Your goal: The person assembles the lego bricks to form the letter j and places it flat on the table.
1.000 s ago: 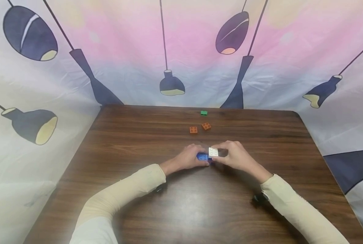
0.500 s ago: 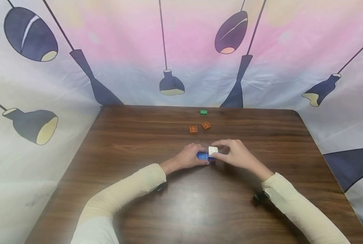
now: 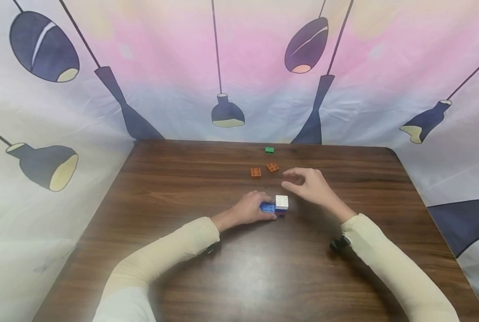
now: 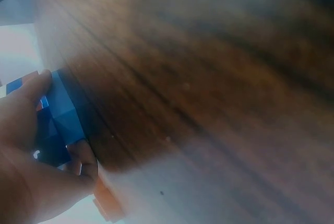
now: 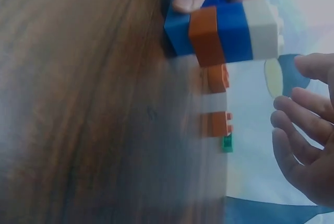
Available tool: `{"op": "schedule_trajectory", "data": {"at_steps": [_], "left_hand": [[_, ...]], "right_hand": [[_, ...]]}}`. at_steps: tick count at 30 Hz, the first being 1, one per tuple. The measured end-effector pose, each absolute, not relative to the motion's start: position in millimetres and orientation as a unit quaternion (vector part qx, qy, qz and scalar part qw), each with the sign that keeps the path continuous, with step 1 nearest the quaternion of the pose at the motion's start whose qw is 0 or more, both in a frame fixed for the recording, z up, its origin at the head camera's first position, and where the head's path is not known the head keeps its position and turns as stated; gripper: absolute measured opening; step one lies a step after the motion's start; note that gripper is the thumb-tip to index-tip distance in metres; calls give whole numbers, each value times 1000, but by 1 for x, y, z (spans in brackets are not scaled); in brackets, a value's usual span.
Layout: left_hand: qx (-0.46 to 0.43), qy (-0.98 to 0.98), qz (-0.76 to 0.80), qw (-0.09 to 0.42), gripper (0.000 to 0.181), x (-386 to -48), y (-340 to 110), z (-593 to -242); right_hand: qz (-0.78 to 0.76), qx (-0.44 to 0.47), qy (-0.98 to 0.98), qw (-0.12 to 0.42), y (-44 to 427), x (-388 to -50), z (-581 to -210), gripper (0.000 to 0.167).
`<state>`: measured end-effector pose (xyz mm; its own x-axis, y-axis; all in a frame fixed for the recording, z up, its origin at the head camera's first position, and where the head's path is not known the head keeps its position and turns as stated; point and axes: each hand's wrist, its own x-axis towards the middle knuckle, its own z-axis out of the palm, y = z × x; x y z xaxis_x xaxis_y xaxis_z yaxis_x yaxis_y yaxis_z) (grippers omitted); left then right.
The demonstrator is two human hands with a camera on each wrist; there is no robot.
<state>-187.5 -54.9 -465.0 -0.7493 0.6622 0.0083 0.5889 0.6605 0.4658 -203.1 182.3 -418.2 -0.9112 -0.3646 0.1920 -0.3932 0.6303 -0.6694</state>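
A stack of bricks stands on the table, with a white brick point(image 3: 281, 202) on top. In the right wrist view, a blue brick point(image 5: 235, 32) lies under the white brick point(image 5: 261, 30), then an orange brick point(image 5: 207, 35), then a lighter blue brick point(image 5: 178, 32) at the bottom. My left hand point(image 3: 249, 208) grips the blue bricks point(image 3: 268, 208) on the stack's left side; its palm partly hides them. My right hand point(image 3: 313, 188) is off the stack, up and to its right, fingers relaxed and holding nothing.
Beyond the stack lie two orange bricks point(image 3: 256, 172) point(image 3: 273, 167), and a green brick point(image 3: 269, 150) is farther back near the table's rear edge. A patterned cloth point(image 3: 175, 89) hangs behind and beside the brown table point(image 3: 239, 277).
The right hand has let go of the white brick and moved away from it, toward the back and slightly right. The white brick stays on the stack, and the left hand keeps its grip.
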Motion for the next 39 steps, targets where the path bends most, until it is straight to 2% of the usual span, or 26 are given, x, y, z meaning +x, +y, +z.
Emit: {"op": "schedule_trajectory", "data": {"at_steps": [5,17,39], "left_hand": [[345,907,228,85,51,-188,-55,-464],[346,905,230,90,51,-187,-55,-467],[338,907,231,103,52,-188,-56,-463]], "right_hand": [[365,203,-908,24,181,-225,-425,42],[347,216,-913,-4,183,-262,-442,48],[336,223,-915,-23,164,-292,-462,52]]}}
